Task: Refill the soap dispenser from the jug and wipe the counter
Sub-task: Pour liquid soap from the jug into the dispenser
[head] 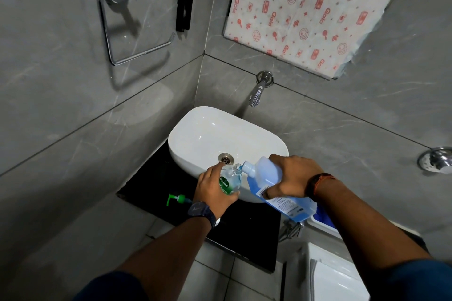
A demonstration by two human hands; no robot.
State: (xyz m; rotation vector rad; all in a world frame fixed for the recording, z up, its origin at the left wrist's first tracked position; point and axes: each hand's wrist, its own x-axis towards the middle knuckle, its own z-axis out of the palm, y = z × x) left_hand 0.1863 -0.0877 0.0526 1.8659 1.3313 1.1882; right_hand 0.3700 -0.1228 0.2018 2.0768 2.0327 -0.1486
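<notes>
My left hand [214, 190] grips the clear soap dispenser bottle [230, 179] with a green label, held over the front rim of the white basin [195, 134]. My right hand [291, 176] holds the translucent jug [276, 193] of blue liquid, tilted so its spout meets the bottle's open neck. A thin blue stream runs into the bottle. The green pump head [177, 199] lies on the black counter [156, 178] to the left of my left wrist.
A chrome tap [256, 91] juts from the grey wall above the basin. A chrome towel ring [127, 19] hangs on the left wall. A patterned sheet [305, 7] covers the wall at upper right. A white appliance [330, 276] stands at lower right.
</notes>
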